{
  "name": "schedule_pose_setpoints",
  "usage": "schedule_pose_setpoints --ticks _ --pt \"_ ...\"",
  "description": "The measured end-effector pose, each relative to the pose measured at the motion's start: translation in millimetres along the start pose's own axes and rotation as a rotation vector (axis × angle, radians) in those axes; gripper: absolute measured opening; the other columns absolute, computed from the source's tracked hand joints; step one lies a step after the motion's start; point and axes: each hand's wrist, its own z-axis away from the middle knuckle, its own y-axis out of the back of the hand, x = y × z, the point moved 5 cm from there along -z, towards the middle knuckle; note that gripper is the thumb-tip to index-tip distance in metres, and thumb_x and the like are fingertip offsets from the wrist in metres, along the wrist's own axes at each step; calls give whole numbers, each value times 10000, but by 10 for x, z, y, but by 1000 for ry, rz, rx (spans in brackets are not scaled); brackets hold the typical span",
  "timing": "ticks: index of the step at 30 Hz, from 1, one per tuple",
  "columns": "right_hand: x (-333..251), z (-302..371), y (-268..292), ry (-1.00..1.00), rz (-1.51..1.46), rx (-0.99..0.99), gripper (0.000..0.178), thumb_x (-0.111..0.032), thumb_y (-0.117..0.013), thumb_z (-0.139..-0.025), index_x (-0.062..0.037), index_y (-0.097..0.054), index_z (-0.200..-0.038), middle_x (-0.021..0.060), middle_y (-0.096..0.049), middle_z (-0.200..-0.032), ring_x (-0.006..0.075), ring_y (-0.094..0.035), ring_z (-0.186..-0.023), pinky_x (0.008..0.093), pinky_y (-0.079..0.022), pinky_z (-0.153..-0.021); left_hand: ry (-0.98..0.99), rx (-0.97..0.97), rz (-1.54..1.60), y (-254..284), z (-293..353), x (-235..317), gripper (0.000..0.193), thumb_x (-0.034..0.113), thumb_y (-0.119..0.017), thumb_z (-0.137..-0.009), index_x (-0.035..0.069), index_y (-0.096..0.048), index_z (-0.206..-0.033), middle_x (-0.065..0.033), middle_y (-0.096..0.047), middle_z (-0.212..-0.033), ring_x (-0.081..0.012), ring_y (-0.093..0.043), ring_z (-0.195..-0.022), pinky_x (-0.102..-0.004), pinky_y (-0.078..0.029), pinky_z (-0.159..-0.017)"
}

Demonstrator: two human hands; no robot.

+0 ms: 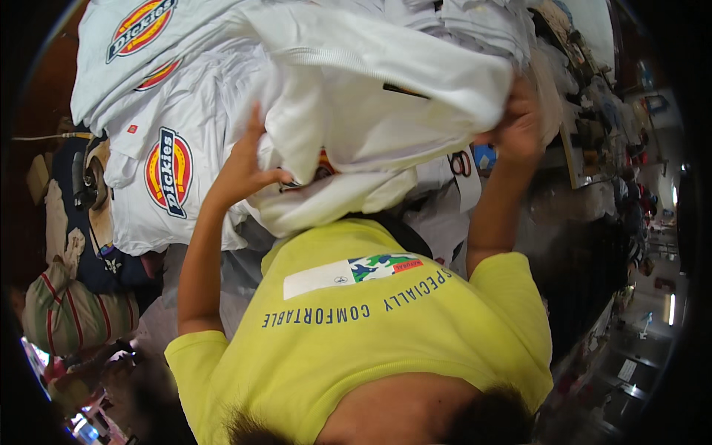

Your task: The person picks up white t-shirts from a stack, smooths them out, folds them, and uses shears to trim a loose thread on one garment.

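A white T-shirt (400, 81) is lifted and bunched in front of me, its ribbed collar band facing up and a dark print partly showing inside the folds. My right hand (518, 126) is closed on the shirt's right edge, its fingers slightly blurred. On the other side, my left hand (243, 167) has thumb and forefinger spread apart beside the cloth; some of its fingers are hidden. Under the lifted part, more white cloth (341, 200) rests near my lap. White shirts with a red, yellow and black oval print (169, 172) lie left of my left hand.
Piled white shirts (126, 74) reach to the far left, and further white garments (482, 30) are stacked behind. A striped cloth bundle (74, 311) sits at the left. Along the right, clutter and a wooden edge (571, 159) border the work area, with a room beyond.
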Motion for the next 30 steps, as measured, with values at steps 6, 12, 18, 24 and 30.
schedule_pose_setpoints --ticks 6,12,18,24,30 --pt "-411 -233 736 349 -304 122 439 -188 -698 -709 27 -478 -1022 42 -486 -762 153 -446 -694 285 -397 -605 176 -129 -247 534 291 59 364 76 -662 -670 16 -576 -1019 -88 -607 -981 -218 -575 -876 -330 -428 -754" --pt "436 -1119 1070 92 -45 -75 350 -150 -681 -747 -45 -512 -1035 20 -546 -817 78 -503 -680 205 -420 -581 -382 -271 723 1599 263 11 490 168 -731 -680 28 -513 -1096 -110 -555 -989 -208 -527 -903 -315 -395 -836" --pt "1211 -1608 512 394 727 707 439 -25 -640 -706 -6 -454 -1103 174 -517 -1066 290 -521 -944 346 -430 -817 212 639 183 1781 -544 -767 551 228 -664 -770 61 -433 -1241 -108 -516 -1113 -220 -476 -1045 -318 -357 -898" --pt "2272 -218 -780 -93 581 -198 380 -27 -502 -753 -122 -533 -1119 125 -527 -1126 299 -529 -995 341 -404 -893 180 265 -301 528 364 -1399 486 190 -703 -708 78 -513 -1142 -117 -492 -1163 -247 -464 -1068 -335 -381 -854" --pt "2826 6 -852 -730 465 -22 329 -100 -553 -743 -133 -551 -1070 124 -616 -909 274 -591 -833 355 -453 -737 365 354 -286 212 603 -1415 561 164 -741 -629 35 -506 -1121 -150 -499 -1034 -303 -486 -936 -370 -386 -826"
